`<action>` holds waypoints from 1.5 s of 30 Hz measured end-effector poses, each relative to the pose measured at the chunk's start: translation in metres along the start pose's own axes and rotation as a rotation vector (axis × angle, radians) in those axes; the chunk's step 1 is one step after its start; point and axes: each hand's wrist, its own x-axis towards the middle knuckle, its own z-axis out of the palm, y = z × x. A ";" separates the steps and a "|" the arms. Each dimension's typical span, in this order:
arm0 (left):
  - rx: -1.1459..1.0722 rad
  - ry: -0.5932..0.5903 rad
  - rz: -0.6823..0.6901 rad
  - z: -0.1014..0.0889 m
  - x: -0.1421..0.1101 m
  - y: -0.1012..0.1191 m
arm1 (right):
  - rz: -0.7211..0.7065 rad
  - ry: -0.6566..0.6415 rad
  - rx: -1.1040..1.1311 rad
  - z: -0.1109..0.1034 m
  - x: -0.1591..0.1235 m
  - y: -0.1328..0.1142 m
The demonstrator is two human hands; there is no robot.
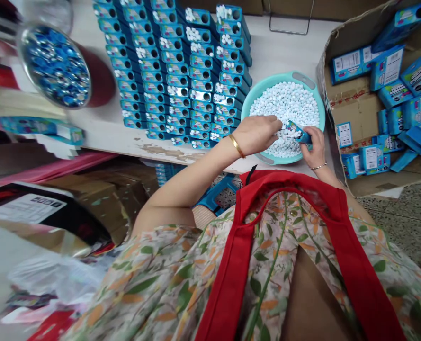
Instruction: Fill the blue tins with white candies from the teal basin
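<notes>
My right hand (314, 147) grips a small blue box (297, 131) held over a teal basin (263, 90) filled with small white pellets (288, 102). My left hand (258, 134), gold bangle on the wrist, has its fingers bunched at the box's open end, pinching white pellets against it. Both hands hover above the near side of the basin. To its left, several rows of the same blue boxes (176, 71) stand on the white table (281, 47), some holding white pellets in their top holes.
A cardboard carton (352, 109) with loose blue boxes sits at the right. A round tin of shiny blue pieces (56, 66) stands far left. Cartons and plastic bags crowd the floor at lower left. A red apron (291, 246) over a floral top fills the foreground.
</notes>
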 end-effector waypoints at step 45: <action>0.225 -0.049 0.004 -0.018 -0.002 0.033 | -0.141 0.074 -0.049 0.013 -0.002 0.015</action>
